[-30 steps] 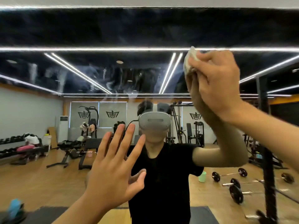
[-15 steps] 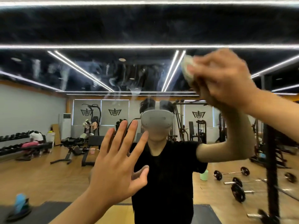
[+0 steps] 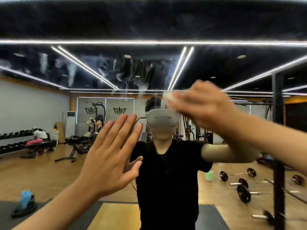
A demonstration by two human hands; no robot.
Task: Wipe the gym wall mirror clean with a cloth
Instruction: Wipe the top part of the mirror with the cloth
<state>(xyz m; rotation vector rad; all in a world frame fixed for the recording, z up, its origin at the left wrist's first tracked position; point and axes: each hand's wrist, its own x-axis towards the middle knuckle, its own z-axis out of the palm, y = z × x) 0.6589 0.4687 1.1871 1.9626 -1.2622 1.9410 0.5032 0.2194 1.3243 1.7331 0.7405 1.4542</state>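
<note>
Cloth (image 3: 167,96) — soft, light, likely best held bunched — is gripped by the right hand (image 3: 199,103); the left hand (image 3: 113,156) is spread open at the mirror (image 3: 149,72)

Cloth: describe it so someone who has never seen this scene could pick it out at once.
The wall mirror fills the view. Right of centre, the blurred right hand is raised to the glass. The cloth is the small pale wad poking out on the left of its grip; the flat left hand lower down holds nothing.
</note>
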